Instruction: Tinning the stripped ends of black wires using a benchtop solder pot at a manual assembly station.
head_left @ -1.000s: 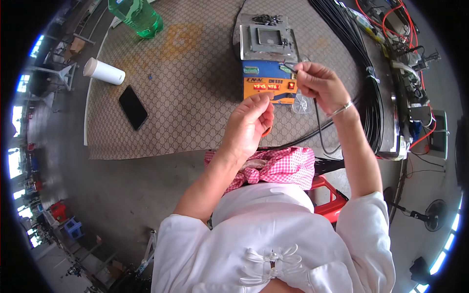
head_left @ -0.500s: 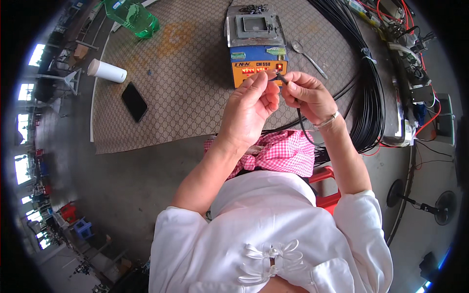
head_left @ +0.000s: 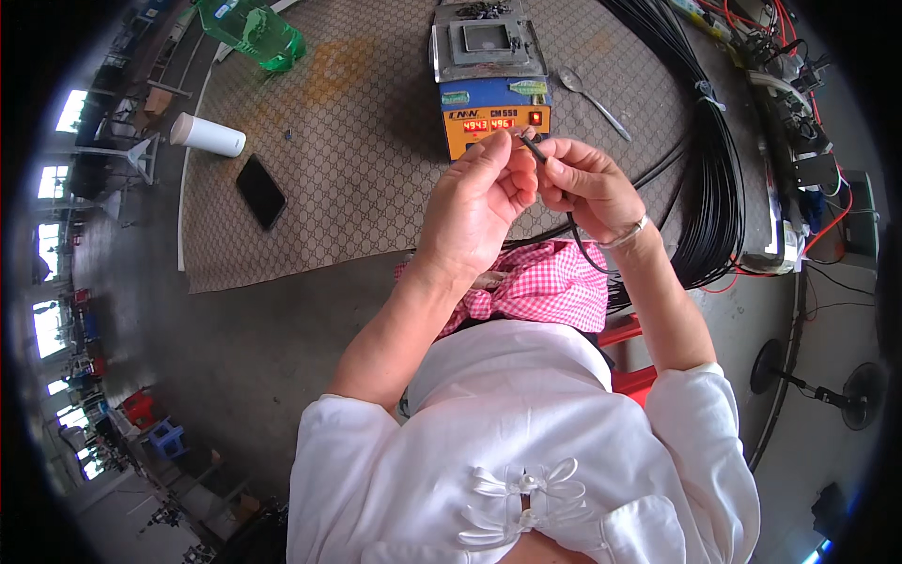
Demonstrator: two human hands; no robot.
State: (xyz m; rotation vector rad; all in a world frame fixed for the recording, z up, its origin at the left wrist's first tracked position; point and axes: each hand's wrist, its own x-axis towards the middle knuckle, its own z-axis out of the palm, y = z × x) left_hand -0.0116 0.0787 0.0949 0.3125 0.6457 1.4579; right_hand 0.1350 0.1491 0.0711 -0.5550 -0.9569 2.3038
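We see the right hand (head_left: 594,193) with its fingers pinching a black cable (head_left: 535,151) close to its tip. The tip points far and left, just beside the thumb of the left hand (head_left: 470,207). The left fingers curl, but we cannot tell if they pinch the tip. Beyond the hands, a blue and orange box (head_left: 508,113) sits on the bench (head_left: 329,193). Right of it we see a spoon (head_left: 602,109) and many black cables (head_left: 722,202). At left are a dark phone (head_left: 260,192) and a white cup (head_left: 209,135).
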